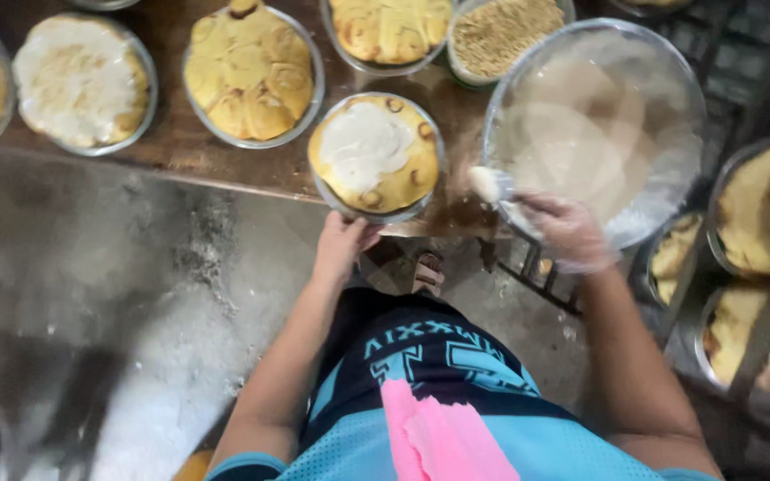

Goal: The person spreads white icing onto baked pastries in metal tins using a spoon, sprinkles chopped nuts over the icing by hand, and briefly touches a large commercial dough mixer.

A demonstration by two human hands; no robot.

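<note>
Head view: the left hand (pixel 342 245) curls its fingers over the near rim of a round shallow metal tin of golden baked rolls (pixel 374 156), half-covered with a smear of white icing. This tin sits at the near edge of the brown wooden table (pixel 167 142), at the middle of the scene. The right hand (pixel 568 233), in a thin clear plastic glove, is closed around the handle of a small icing-coated spreader (pixel 490 185), whose white tip points left, between the tin and a large clear bowl of pale icing (pixel 594 125) on the right.

The tin looks light and stiff, best steadied by its rim, as the left hand does. The rolls are probably soft and the icing wet and slippery, so pressing on top would likely mar them. The spreader's handle may be slick under the glove.

Farther off stand more filled tins (pixel 251 71) and a round bowl of tan crumbs (pixel 503 34).
</note>
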